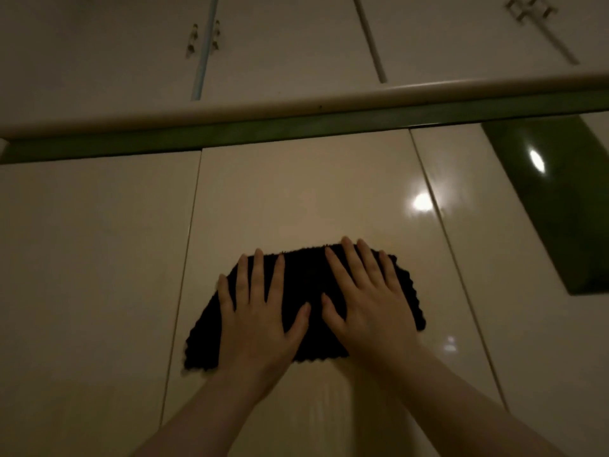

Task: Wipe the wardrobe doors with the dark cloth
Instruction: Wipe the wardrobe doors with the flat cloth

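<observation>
The two hands lie flat on the cloth (313, 291), side by side, palms against it. The left hand (260, 311) has its fingers straight and spread, pointing up the door (296, 199), the thumb out toward the right hand (362, 301). The right hand is also flat, fingers straight and a little apart, its two longest fingertips reaching just over the top edge of the cloth. Neither hand curls around anything; both only press the cloth to the door. The two thumbs are near each other but do not touch. Both forearms come up from the bottom edge of the view.

The cloth sits in the lower middle part of the central door. Its left end comes close to the seam (189, 245) with the next door; its right end stays apart from the right seam (438, 225). Above the cloth there is much bare door up to the green strip (296, 125) and the pale rail (296, 103). Over the rail are upper doors with small handles (204, 39).

The cloth is very dark, nearly black, spread out wide, with a rough, wavy border. The door is glossy, cream in colour, with light spots reflected at its right side.
</observation>
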Motion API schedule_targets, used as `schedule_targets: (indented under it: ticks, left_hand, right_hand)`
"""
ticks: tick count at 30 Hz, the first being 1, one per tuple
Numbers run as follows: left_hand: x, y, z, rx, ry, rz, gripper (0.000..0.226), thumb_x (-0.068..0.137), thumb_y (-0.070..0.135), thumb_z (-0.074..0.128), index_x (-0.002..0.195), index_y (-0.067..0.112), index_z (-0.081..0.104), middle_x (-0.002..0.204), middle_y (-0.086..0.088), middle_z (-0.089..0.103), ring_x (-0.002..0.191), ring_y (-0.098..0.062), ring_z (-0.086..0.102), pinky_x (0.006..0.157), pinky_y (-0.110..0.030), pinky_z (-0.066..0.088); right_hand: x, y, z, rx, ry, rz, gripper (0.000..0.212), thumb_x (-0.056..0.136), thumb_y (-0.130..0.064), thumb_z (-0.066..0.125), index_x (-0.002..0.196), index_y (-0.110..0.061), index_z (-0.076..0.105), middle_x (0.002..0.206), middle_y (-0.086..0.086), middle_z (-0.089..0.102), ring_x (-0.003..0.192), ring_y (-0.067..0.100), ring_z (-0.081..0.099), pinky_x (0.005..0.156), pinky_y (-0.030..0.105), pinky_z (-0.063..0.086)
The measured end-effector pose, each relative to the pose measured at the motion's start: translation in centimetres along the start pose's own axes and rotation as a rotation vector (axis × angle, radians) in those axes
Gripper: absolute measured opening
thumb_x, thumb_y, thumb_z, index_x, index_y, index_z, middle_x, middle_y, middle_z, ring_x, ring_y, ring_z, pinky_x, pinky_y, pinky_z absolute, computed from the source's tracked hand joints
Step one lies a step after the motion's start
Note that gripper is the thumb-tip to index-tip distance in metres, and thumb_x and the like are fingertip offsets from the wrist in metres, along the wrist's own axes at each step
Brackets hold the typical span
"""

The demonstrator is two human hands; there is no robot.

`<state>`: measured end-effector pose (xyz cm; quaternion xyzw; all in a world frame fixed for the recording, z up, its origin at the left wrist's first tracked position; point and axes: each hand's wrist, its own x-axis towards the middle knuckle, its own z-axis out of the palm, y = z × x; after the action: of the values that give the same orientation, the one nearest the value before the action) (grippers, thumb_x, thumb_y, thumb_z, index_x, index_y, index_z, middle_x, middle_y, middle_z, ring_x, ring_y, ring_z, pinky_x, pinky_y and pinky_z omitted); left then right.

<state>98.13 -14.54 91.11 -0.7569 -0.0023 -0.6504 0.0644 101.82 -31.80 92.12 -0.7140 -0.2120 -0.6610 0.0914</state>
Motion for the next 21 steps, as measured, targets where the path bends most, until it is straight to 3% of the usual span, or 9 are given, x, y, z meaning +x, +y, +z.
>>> schedule_targets:
  ticks: [7, 17, 21]
  left_hand:
    - [0.7, 1.7, 0.1, 0.024, -0.003, -0.010, 0.080, 0.090, 0.068, 0.003, 0.155, 0.022, 0.006, 0.162, -0.009, -0.002, 0.149, -0.026, -0.009, 0.117, -0.055, 0.000]
    - [8.6, 3.1, -0.4, 0.070, 0.028, 0.006, 0.082, 0.083, 0.070, -0.003, 0.152, 0.027, -0.010, 0.162, -0.006, -0.012, 0.147, -0.026, -0.017, 0.117, -0.055, -0.007]
    - [12.1, 3.4, -0.8, 0.057, 0.024, 0.022, 0.078, 0.089, 0.070, 0.007, 0.153, 0.027, -0.007, 0.162, -0.005, -0.011, 0.147, -0.025, -0.016, 0.117, -0.055, -0.009]
  right_hand:
    - [0.3, 1.9, -0.5, -0.006, -0.001, -0.043, 0.067, 0.094, -0.054, 0.028, 0.153, -0.023, 0.025, 0.161, 0.005, 0.020, 0.149, 0.023, 0.013, 0.118, 0.047, 0.010]
    - [7.0, 5.7, -1.4, -0.049, 0.025, -0.048, 0.072, 0.091, -0.061, 0.010, 0.155, -0.029, 0.002, 0.164, 0.001, -0.001, 0.149, 0.019, -0.006, 0.121, 0.044, -0.003]
    - [10.2, 7.1, -1.8, -0.062, 0.043, -0.057, 0.072, 0.091, -0.062, 0.010, 0.155, -0.030, 0.003, 0.164, 0.000, -0.001, 0.149, 0.018, -0.006, 0.121, 0.043, -0.004]
